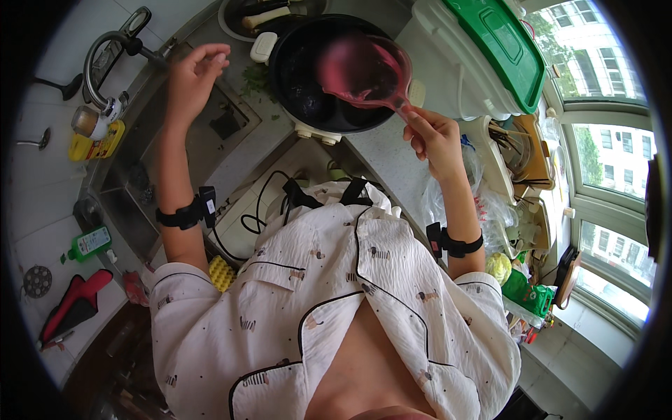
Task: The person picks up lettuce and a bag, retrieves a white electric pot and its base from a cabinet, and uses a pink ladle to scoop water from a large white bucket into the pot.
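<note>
My right hand [433, 137] grips the handle of a pink translucent plastic dipper [405, 79]. The dipper's bowl is over a round black electric pan [294, 79] with white handles, overlapping its right side. Part of the bowl is blurred, so what it holds is unclear. Dark, shiny patches show in the pan, but I cannot tell what they are. My left hand [191, 79] is raised above the sink edge beside the faucet [94, 68]. Its fingers are loosely curled and apart from the thumb, with nothing visible in them.
Green leaves [258, 81] lie left of the pan. Behind it is a metal basin [236, 31] with vegetables. The sink [139, 157] is at left. A white bin with a green lid [504, 47], plastic bags [472, 184] and chopstick holders [493, 152] crowd the right counter.
</note>
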### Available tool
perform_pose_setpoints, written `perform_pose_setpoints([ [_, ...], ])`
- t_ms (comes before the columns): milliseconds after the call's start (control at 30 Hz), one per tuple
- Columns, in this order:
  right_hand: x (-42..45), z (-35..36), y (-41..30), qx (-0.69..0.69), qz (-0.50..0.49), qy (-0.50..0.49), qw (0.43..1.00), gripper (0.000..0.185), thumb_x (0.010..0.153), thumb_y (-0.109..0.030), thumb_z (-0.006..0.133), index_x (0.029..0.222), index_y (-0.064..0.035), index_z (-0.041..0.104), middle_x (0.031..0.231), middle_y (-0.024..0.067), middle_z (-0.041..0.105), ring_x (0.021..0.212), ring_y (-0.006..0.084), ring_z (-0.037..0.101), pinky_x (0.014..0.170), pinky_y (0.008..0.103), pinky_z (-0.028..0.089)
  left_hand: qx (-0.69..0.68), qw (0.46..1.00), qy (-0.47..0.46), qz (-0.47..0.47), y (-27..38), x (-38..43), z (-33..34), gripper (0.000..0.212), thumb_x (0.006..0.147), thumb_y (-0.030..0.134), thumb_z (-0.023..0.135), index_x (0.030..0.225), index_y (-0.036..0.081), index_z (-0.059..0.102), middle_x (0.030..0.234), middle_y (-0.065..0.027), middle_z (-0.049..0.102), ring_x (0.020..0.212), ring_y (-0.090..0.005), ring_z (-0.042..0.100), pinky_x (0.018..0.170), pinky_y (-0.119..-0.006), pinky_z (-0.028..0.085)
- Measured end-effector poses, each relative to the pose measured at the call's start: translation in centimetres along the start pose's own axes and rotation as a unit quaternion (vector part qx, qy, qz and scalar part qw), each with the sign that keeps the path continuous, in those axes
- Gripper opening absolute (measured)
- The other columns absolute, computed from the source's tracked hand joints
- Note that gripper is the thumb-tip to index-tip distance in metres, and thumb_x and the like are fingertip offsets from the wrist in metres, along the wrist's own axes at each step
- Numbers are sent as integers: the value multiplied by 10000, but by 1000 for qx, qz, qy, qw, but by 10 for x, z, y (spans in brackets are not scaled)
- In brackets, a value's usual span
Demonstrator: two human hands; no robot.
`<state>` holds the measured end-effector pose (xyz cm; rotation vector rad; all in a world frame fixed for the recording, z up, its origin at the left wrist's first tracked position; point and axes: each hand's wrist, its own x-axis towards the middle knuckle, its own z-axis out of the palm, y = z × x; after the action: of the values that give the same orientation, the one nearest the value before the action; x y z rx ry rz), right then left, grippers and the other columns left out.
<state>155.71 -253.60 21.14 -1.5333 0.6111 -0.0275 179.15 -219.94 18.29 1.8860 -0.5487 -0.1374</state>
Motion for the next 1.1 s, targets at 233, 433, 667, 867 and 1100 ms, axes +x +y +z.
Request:
perform_pose_setpoints([
  [233,-7,6,-5,-18,-1,16,1000,302,932,-193,629,1109,49,665,662,28,605,459,43,452,390,210,349,22,995,-65,-71,-44,-28,34,273,979,171,544,1213,42,605,1137,-45,659,992,-153,636,851,-297,484],
  [433,-9,11,-12,-32,-9,19,999,294,936,-208,625,1077,45,677,675,37,615,464,42,455,391,210,351,34,989,-118,-82,-60,-35,55,370,988,161,517,1350,86,525,1303,-56,595,1092,-194,599,886,-329,470],
  [667,-6,17,-18,-62,-14,38,997,284,935,-216,624,1027,46,684,681,43,621,464,43,453,389,212,350,14,989,-127,-76,-66,-36,58,401,990,137,495,1389,95,488,1259,-143,609,1140,-257,594,906,-367,481],
  [867,1,21,-22,-105,-36,39,993,261,929,-183,607,1019,48,689,681,43,628,471,46,466,395,217,365,3,988,-130,-77,-75,-41,53,403,989,136,498,1389,87,486,1285,-137,592,1131,-258,596,914,-363,477],
  [1100,9,24,-32,-184,-59,60,979,264,920,-183,602,1048,30,689,676,37,636,479,49,480,412,220,385,1,987,-124,-99,-77,-47,45,382,989,135,509,1365,68,506,1340,-91,565,1145,-213,580,945,-326,455],
])
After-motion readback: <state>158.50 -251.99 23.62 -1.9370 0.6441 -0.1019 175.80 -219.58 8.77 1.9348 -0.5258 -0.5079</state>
